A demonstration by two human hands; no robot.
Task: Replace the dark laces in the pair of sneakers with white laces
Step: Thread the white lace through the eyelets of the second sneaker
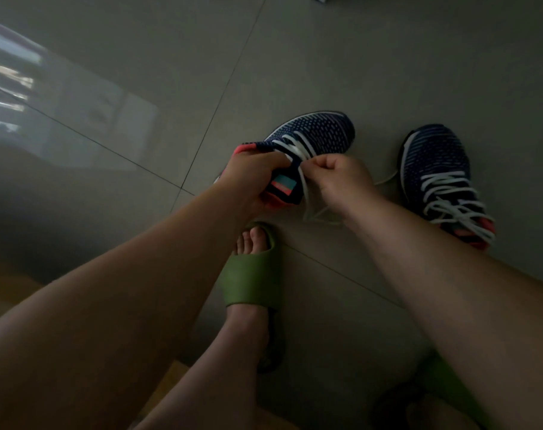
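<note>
Sneaker (313, 135) in left hand (248, 178), white lace (305, 193) in right hand (341, 178).

Head-worn wide view, looking steeply down, close over hands, floor (326, 57) beyond

Dim, underexposed scene; window light glares off the glossy floor tiles (77, 119) at left. Wide-angle bending and soft blur toward edges.

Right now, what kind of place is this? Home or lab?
Most likely a home, indoors: a glossy tiled floor, the person's foot in a green slide sandal, and two navy sneakers, one held in both hands, the other set down on the tiles.
</note>
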